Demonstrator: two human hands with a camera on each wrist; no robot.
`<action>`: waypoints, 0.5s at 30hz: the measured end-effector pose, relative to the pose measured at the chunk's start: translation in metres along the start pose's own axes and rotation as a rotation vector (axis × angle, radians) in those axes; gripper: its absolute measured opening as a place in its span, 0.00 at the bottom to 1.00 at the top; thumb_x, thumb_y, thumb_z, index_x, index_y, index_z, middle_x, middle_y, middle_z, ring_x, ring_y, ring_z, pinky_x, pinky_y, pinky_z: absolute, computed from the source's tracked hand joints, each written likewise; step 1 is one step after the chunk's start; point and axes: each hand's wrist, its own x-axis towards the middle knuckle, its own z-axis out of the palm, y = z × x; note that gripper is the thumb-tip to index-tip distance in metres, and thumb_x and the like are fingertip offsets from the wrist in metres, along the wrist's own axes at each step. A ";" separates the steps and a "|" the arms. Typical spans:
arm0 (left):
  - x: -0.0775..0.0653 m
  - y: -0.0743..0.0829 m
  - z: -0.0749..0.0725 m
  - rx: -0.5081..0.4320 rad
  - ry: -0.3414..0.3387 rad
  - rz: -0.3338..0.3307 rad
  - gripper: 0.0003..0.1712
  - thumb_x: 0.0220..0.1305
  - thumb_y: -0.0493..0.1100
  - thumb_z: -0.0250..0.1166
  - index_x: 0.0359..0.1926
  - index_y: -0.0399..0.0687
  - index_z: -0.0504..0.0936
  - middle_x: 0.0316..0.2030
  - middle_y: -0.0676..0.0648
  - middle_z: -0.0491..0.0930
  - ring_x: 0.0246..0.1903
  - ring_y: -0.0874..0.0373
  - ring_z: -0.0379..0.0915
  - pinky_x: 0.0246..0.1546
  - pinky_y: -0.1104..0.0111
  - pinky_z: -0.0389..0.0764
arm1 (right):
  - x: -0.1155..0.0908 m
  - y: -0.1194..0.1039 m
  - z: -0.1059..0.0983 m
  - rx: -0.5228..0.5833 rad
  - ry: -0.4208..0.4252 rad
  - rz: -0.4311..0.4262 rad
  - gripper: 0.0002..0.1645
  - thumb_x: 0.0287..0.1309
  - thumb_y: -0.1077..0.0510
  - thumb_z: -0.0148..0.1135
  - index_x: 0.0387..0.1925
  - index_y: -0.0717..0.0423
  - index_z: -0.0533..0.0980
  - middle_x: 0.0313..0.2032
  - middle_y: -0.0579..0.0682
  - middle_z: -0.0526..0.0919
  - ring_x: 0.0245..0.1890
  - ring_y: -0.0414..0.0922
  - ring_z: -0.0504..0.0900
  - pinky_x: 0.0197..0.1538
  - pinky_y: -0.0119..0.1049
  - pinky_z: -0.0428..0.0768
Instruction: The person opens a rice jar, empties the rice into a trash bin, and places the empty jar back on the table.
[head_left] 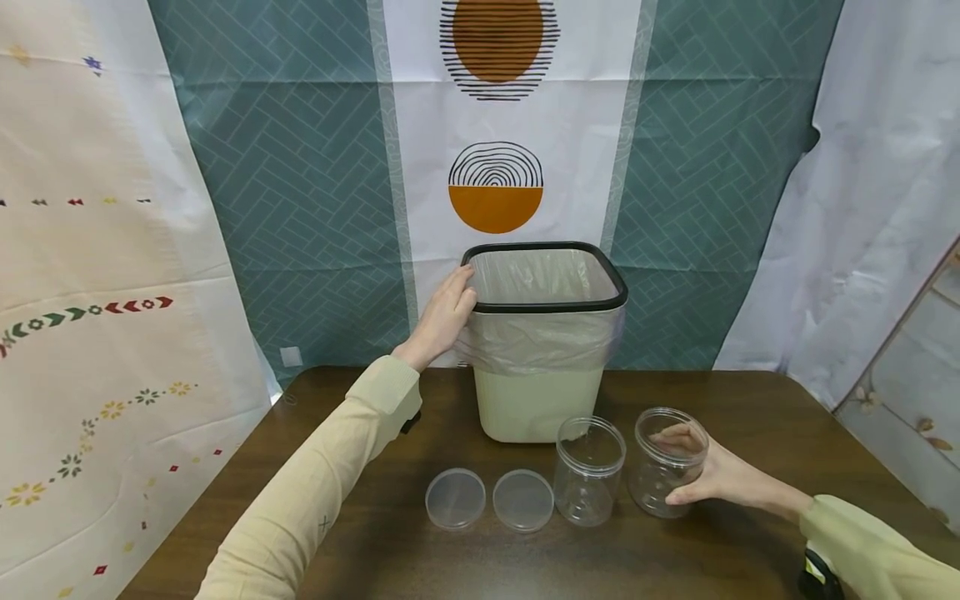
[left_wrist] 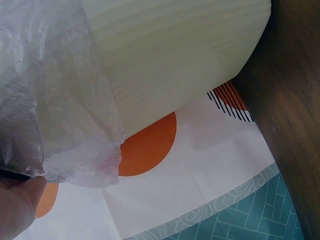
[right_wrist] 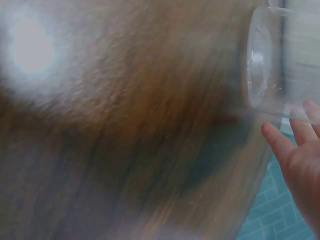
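My left hand [head_left: 441,315] grips the black rim [head_left: 551,308] of a cream trash bin [head_left: 536,408] at its left side. In the left wrist view its thumb [left_wrist: 22,202] presses at the rim beside the plastic liner [left_wrist: 75,115]. My right hand [head_left: 712,475] is spread around a clear round jar [head_left: 647,487] without a lid, thumb in front and fingers behind. The right wrist view shows those fingers [right_wrist: 280,142] nearly straight at the jar's side. Another clear open jar [head_left: 588,479] stands upright to its left.
Two round translucent lids [head_left: 455,498] lie flat in front of the bin, left of the jars. Everything stands on a dark brown wooden table [head_left: 450,567]. Behind it hangs a teal and white patterned cloth [head_left: 315,208], with pale curtains at both sides.
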 end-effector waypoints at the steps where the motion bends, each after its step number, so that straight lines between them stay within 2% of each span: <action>1: 0.000 0.000 0.000 -0.002 -0.001 -0.001 0.30 0.65 0.44 0.36 0.64 0.32 0.58 0.64 0.40 0.54 0.64 0.52 0.45 0.60 0.66 0.47 | -0.001 0.001 0.000 0.025 -0.018 -0.014 0.43 0.39 0.76 0.67 0.53 0.74 0.50 0.56 0.64 0.64 0.56 0.37 0.66 0.40 0.42 0.77; 4: -0.001 -0.001 0.000 -0.003 -0.001 0.003 0.30 0.65 0.43 0.36 0.64 0.32 0.58 0.64 0.40 0.54 0.64 0.52 0.45 0.60 0.66 0.47 | -0.003 0.004 -0.001 0.090 -0.068 -0.060 0.44 0.40 0.78 0.65 0.54 0.75 0.48 0.58 0.52 0.65 0.57 0.38 0.64 0.38 0.44 0.77; 8: -0.001 -0.002 -0.001 -0.007 0.003 0.015 0.29 0.65 0.43 0.36 0.63 0.31 0.58 0.64 0.39 0.55 0.64 0.51 0.45 0.60 0.66 0.47 | -0.003 0.006 -0.001 0.110 -0.095 -0.090 0.45 0.41 0.76 0.66 0.54 0.76 0.45 0.59 0.48 0.65 0.57 0.39 0.65 0.39 0.44 0.77; 10: -0.001 -0.002 -0.001 -0.013 0.001 0.017 0.29 0.66 0.44 0.37 0.63 0.31 0.58 0.64 0.39 0.55 0.64 0.51 0.45 0.60 0.66 0.47 | -0.004 0.007 -0.003 0.075 -0.089 -0.099 0.47 0.42 0.71 0.68 0.55 0.77 0.45 0.58 0.48 0.64 0.56 0.40 0.65 0.41 0.41 0.76; 12: -0.001 -0.002 -0.001 -0.018 -0.003 0.017 0.29 0.67 0.44 0.37 0.63 0.31 0.58 0.64 0.39 0.54 0.64 0.51 0.45 0.60 0.66 0.47 | -0.006 0.007 -0.004 0.031 -0.084 -0.093 0.50 0.43 0.65 0.70 0.57 0.77 0.45 0.58 0.52 0.63 0.56 0.40 0.66 0.43 0.40 0.75; 15: -0.001 -0.001 -0.002 -0.023 -0.005 0.013 0.29 0.68 0.45 0.37 0.64 0.31 0.57 0.64 0.39 0.54 0.64 0.51 0.44 0.60 0.66 0.47 | -0.007 0.007 -0.006 -0.056 -0.085 -0.064 0.55 0.42 0.59 0.72 0.60 0.75 0.45 0.57 0.63 0.60 0.55 0.41 0.66 0.43 0.37 0.74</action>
